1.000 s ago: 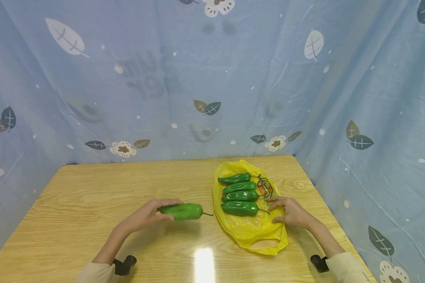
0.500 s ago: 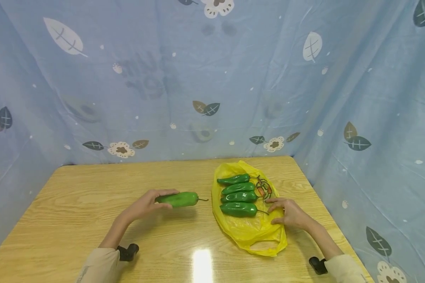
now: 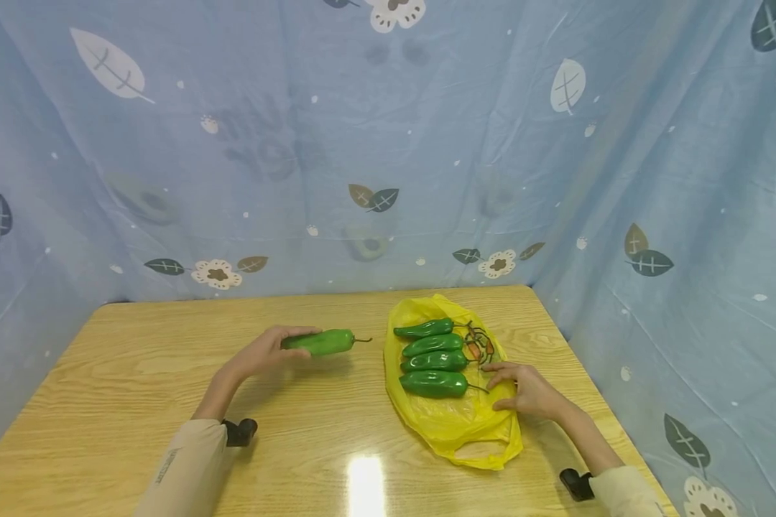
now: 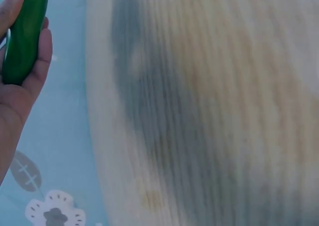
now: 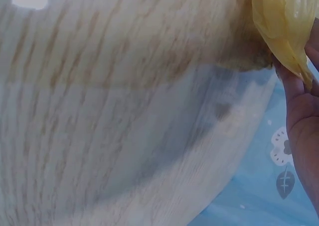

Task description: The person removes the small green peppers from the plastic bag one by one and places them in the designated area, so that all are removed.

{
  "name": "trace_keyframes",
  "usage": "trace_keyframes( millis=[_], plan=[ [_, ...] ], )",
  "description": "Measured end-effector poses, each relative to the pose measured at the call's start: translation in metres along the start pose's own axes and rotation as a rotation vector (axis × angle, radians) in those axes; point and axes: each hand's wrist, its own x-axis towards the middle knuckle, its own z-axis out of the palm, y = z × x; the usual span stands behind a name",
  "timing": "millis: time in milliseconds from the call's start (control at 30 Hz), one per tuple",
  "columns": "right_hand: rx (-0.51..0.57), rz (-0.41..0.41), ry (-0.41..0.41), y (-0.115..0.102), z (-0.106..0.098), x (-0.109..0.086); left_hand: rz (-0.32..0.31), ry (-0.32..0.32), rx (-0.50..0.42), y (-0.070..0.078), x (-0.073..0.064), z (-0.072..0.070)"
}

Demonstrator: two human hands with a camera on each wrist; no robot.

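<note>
My left hand (image 3: 265,352) grips a long green chili pepper (image 3: 323,342) near its tip, thumb on the near side and fingers on the far side. The pepper is held above the table, its stem pointing right. In the left wrist view the same pepper (image 4: 27,31) lies between thumb and fingers. Several green peppers (image 3: 435,383) lie in a row on a yellow plastic bag (image 3: 440,424), stems to the right. My right hand (image 3: 530,391) holds the right edge of the bag with curled fingers; in the right wrist view the bag (image 5: 286,26) gathers between thumb and fingers.
Small dark and orange-red chilies (image 3: 478,346) lie on the bag beside the green peppers' stems. A wooden table (image 3: 168,373) lies beneath everything. Blue patterned curtains (image 3: 297,143) hang behind it and at both sides.
My left hand has moved away from me and slightly left with the green pepper, leaving the bag's side. My right hand and the bag stay nearly where they were.
</note>
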Motion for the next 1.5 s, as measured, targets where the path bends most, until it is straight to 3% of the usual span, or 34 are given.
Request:
trace_keyframes(
  millis=[533, 800, 1133, 1500],
  plan=[
    [0.02, 0.03, -0.039, -0.002, -0.004, 0.002, 0.006, -0.009, -0.017, -0.021, 0.026, -0.016],
    [0.01, 0.014, -0.023, -0.004, -0.002, 0.003, -0.008, -0.008, 0.03, -0.04, 0.037, -0.014],
    [0.026, 0.038, -0.038, -0.003, -0.003, 0.002, -0.077, -0.011, 0.005, -0.056, 0.04, -0.008],
    [0.014, 0.03, -0.034, -0.004, -0.002, 0.002, -0.129, 0.024, -0.023, -0.055, 0.041, -0.014]
  ],
)
